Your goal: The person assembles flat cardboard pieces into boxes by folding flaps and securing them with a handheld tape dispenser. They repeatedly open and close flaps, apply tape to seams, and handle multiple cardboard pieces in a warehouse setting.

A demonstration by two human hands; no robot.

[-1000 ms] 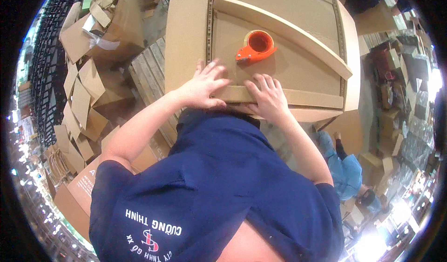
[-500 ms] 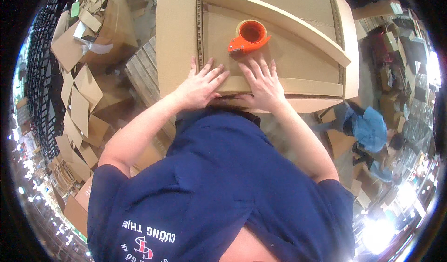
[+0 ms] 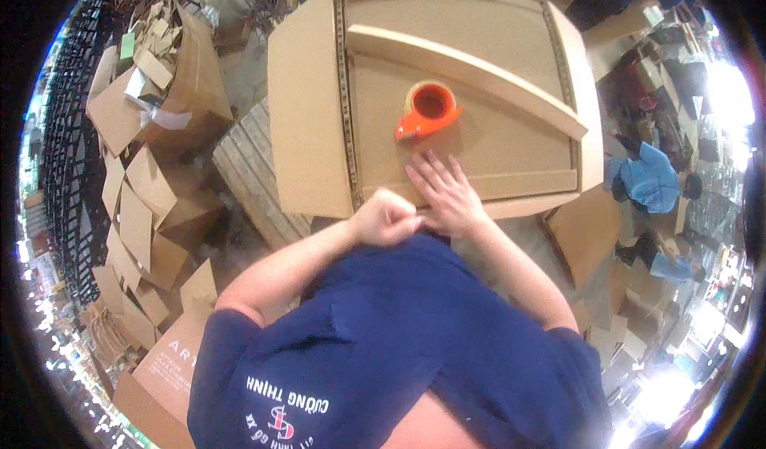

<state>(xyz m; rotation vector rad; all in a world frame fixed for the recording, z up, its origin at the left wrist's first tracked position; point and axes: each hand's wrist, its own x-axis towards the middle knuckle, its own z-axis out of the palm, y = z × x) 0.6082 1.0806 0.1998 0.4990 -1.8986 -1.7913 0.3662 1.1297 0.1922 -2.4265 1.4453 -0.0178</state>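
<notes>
A large flat cardboard box (image 3: pixel 511 142) lies in front of me with its flaps folded in. An orange tape dispenser (image 3: pixel 427 110) rests on top near the middle. My right hand (image 3: pixel 443 193) lies flat on the box's near flap, fingers spread, just below the dispenser. My left hand (image 3: pixel 383 217) is curled into a fist at the near edge of the box, touching the right hand's wrist side. Whether it holds anything is hidden. My dark blue shirt fills the lower part of the view.
Piles of flattened cardboard (image 3: pixel 140 201) lie on the left by a dark metal rack (image 3: pixel 64 146). A wooden pallet (image 3: pixel 255 174) shows under the box. More cartons (image 3: pixel 586 233) and a person in blue (image 3: pixel 650 181) are on the right.
My left hand has lifted off the flap and curled into a fist at the box edge. The right hand stays flat on the flap. The view has shifted so the box sits farther right.
</notes>
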